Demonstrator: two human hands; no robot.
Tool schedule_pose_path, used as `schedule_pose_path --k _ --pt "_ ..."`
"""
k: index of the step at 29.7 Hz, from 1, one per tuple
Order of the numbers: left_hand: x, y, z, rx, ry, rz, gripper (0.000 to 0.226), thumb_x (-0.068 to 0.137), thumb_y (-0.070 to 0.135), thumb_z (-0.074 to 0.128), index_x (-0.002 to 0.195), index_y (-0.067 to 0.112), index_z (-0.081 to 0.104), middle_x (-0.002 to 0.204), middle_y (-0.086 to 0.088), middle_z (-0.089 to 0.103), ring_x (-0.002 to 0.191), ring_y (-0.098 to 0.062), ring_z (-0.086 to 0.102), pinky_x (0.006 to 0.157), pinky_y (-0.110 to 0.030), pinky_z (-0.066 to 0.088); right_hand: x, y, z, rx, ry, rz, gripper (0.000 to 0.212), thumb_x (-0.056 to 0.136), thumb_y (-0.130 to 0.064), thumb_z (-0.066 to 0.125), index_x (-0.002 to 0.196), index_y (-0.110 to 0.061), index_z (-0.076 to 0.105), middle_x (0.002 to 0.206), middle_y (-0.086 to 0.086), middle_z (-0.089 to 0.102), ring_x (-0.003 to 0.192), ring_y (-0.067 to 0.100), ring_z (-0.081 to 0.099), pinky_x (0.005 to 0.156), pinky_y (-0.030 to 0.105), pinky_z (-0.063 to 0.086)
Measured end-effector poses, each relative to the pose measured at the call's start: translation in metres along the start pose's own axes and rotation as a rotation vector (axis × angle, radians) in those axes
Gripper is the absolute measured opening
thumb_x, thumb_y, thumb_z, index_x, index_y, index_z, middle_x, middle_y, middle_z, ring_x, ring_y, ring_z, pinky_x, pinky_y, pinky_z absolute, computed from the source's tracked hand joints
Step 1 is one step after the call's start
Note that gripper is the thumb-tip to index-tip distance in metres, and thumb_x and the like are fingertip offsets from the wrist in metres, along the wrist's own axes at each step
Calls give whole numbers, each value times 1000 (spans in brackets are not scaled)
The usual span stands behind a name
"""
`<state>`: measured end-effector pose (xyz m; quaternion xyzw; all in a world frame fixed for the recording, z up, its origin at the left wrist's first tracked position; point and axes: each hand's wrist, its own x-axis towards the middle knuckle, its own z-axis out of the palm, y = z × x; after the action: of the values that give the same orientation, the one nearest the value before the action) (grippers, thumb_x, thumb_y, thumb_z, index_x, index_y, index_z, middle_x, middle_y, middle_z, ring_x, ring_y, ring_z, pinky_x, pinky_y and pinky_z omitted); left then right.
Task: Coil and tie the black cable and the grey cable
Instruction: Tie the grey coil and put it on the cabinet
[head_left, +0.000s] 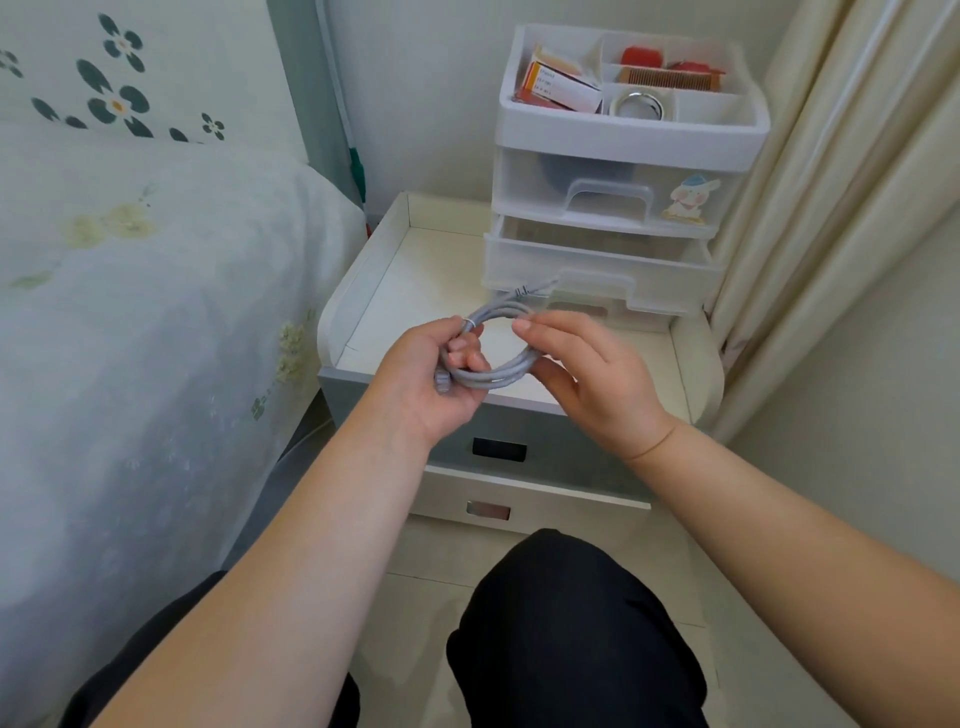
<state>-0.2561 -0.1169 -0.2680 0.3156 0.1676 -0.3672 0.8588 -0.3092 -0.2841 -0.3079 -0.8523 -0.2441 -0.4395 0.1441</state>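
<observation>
The grey cable (501, 371) is wound into a round coil that I hold above the front of the white nightstand top (415, 280). My left hand (431, 374) grips the coil's left side, fingers curled through the loop, with a small white tie on the strands by my thumb. My right hand (582, 374) holds the coil's right side, fingers wrapped under it and thumb lying along the top. A loose cable end with its plug (524, 291) sticks out past the coil toward the drawer unit. No black cable is in view.
A clear plastic drawer unit (618, 218) stands at the back right of the nightstand, its top tray holding boxes, a comb and a tape roll. The bed (145, 291) is on the left, a curtain (841, 182) on the right. My knees are below.
</observation>
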Motion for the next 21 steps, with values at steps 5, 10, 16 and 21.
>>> schedule_pose_path --k 5,10,16,21 --pt "0 -3 0 211 13 5 64 95 59 35 109 1 59 84 -8 69 63 -16 60 50 -23 50 21 11 -13 55 46 137 12 89 -17 60 101 -13 60 92 10 69 78 22 66 62 40 57" --pt "-2 -7 4 335 18 109 59 97 57 33 120 7 56 104 -6 69 79 -18 62 62 -29 50 61 45 -35 280 260 714 13 87 -14 64 86 -25 58 91 4 64 74 23 65 71 42 57" --pt "0 -9 3 428 20 177 54 98 54 33 112 11 63 101 -4 70 81 -18 63 64 -30 49 69 99 -24 -292 -77 678 17 90 -30 57 96 -17 66 100 1 68 87 22 61 67 37 48" --pt "2 -6 1 467 37 216 54 98 54 33 109 11 65 100 -4 70 84 -18 63 65 -31 49 58 122 -5 -565 -329 504 25 95 -26 50 96 -5 64 90 16 66 78 36 58 58 37 42"
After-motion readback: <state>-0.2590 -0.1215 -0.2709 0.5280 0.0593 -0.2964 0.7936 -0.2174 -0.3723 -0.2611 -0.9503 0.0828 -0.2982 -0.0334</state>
